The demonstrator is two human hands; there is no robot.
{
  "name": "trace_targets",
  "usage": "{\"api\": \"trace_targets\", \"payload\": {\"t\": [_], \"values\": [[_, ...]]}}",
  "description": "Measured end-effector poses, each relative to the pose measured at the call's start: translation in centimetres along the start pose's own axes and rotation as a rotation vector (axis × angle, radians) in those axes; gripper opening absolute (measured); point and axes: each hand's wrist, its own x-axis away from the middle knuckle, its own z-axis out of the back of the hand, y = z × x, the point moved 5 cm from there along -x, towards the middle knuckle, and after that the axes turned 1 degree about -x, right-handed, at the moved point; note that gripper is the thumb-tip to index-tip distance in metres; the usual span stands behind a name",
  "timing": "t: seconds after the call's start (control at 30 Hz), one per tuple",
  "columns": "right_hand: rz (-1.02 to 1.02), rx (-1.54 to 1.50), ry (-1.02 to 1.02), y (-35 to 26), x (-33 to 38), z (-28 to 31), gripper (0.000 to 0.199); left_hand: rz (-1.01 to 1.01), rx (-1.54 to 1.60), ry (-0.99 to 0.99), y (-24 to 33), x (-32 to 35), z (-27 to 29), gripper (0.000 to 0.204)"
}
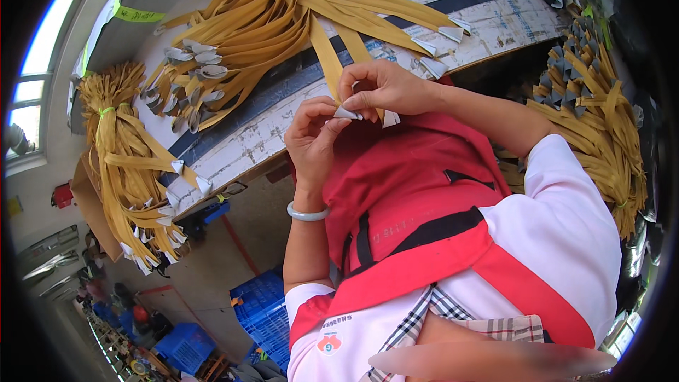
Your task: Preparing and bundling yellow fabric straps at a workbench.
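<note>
Both hands meet at the table's near edge over the grey-white folded tip of one long yellow-brown fabric strip. My left hand pinches that tip from below between thumb and fingers. From the other side, my right hand is closed on the same tip, with thumb and forefinger together. The strip runs from the fingers back to a large pile of similar strips on the table. Another strip's white end hangs just beside my right hand. Finer detail inside the pinch is hidden.
The worn white table has a dark band along it. A tied bundle of strips hangs at the left; another bundle lies at the right. A blue crate stands on the floor below, left of me.
</note>
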Motion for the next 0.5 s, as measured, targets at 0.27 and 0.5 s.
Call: {"api": "trace_targets", "payload": {"t": [0.27,0.5], "values": [[-0.135,-0.053,-0.154,-0.4,-0.9,-0.1,0.023,0.012,0.003,-0.042,0.7,-0.7,0.6,0.019],[-0.17,-0.056,-0.175,-0.2,-1.2,0.0,0.021,0.181,0.144,0.005,-0.7,-0.4,0.9,0.013]]}}
